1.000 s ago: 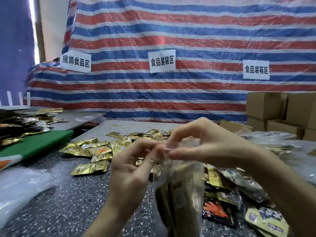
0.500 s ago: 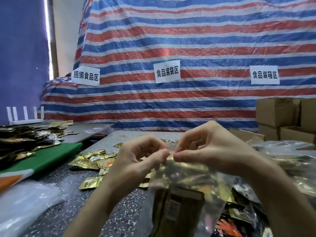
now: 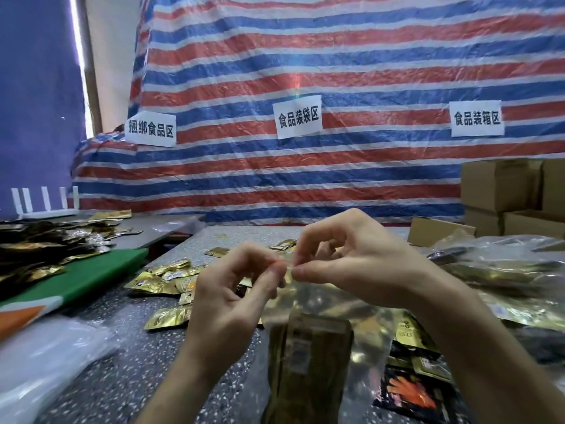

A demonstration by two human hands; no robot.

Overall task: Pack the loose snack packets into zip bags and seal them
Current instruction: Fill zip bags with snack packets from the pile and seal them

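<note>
Pinching the top edge of the clear plastic zip bag full of gold foil snack packets, left hand and right hand both closed on it thumb to forefinger, held up over the speckled grey worktop. Likely to leave the seal gapped if pressed with tracks misaligned or film bunched between. Could also drop the load through a slipping pinch onto the loose gold packets beyond.

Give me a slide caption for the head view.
Left hand and right hand pinch the top edge of a packet-filled zip bag above loose gold packets on the table.
</note>
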